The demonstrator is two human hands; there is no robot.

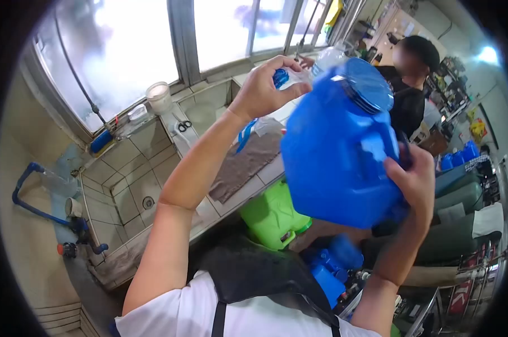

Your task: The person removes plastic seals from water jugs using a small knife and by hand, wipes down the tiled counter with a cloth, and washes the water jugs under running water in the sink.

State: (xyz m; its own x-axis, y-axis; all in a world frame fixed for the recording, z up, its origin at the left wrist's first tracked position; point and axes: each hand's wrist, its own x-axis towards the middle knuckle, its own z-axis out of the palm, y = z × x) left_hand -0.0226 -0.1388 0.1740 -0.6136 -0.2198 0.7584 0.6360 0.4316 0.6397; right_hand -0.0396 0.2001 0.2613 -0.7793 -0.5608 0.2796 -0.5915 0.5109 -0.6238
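From where I stand, nearest to the wearer's eyes comes the black apron, and past it the blue jug, held up in the air and tilted, its blue lid in place. The hands are apart: the right hand is clamped on the jug's handle side, thumb in front and other fingers hidden; the left hand pinches a clear plastic piece with some blue on it, near the lid end. Whether that plastic touches the jug I can't tell. I'd say the right wrist bears the weight, so a firm grip and a jug kept close in would serve best, with only a light pinch on the left. Below sit a green container and some blue containers, so I'd mind the jug's base there. The tiled tabletop with its brown cloth looks a steadier rest for a tired arm. Farther off, a person in dark clothing stands beyond the jug
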